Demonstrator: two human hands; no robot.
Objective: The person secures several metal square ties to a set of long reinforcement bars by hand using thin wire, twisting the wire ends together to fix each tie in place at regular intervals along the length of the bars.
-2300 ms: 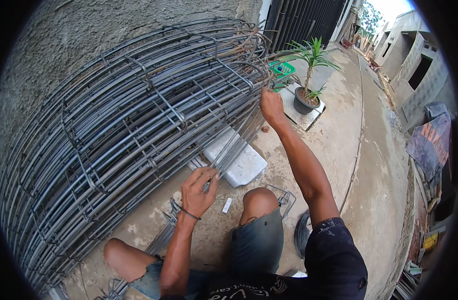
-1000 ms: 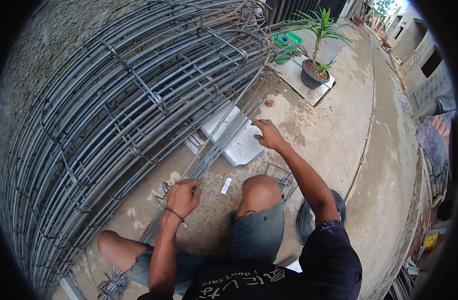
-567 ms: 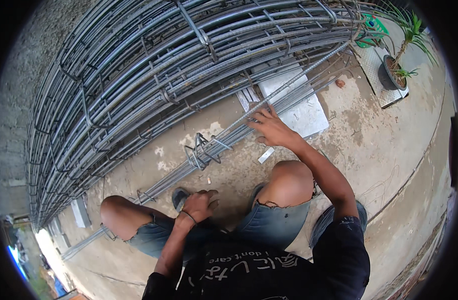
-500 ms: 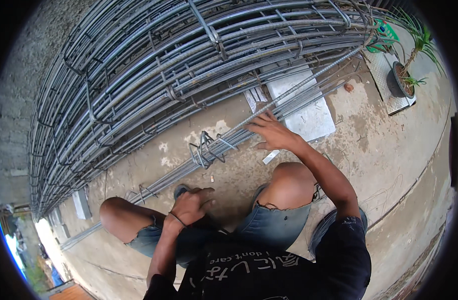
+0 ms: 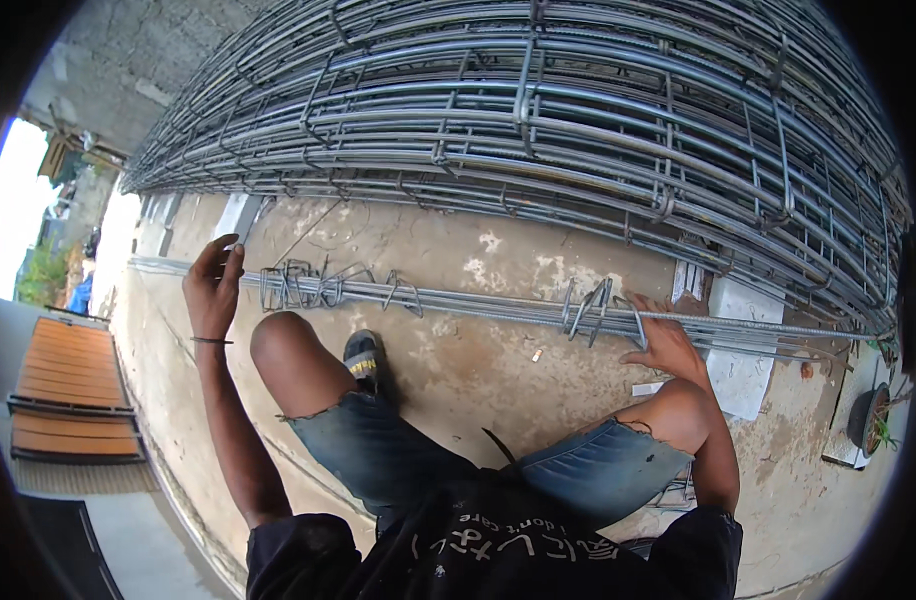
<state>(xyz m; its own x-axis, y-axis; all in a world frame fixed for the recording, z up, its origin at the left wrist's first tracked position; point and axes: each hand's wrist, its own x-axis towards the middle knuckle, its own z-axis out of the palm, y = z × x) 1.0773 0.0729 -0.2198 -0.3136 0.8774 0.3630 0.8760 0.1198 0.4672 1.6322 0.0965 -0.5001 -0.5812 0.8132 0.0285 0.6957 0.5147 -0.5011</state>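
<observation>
A bundle of long thin steel rebar rods [image 5: 488, 303] lies across the floor in front of my knees. Bent wire stirrups [image 5: 588, 312] are looped around it close to my right hand, and another group of stirrups [image 5: 313, 284] sits around its left part. My right hand [image 5: 670, 343] is at the bundle beside the right-hand stirrups, fingers spread and thumb apart; whether the fingertips press on the rods is hard to tell. My left hand [image 5: 213, 297] is raised near the left end of the bundle, fingers loosely bent and apart, holding nothing.
A large stack of tied rebar cages [image 5: 538, 110] fills the far side. Pale slabs [image 5: 746, 345] lie under the rods at right, near a potted plant [image 5: 868, 418]. My shod foot [image 5: 366, 360] stands just short of the rods. An orange slatted panel [image 5: 76, 385] is far left.
The view has turned left. My left hand has moved from between my knees out to the bundle's left end. My right hand stays by the rods, now closer to the right-hand stirrups.
</observation>
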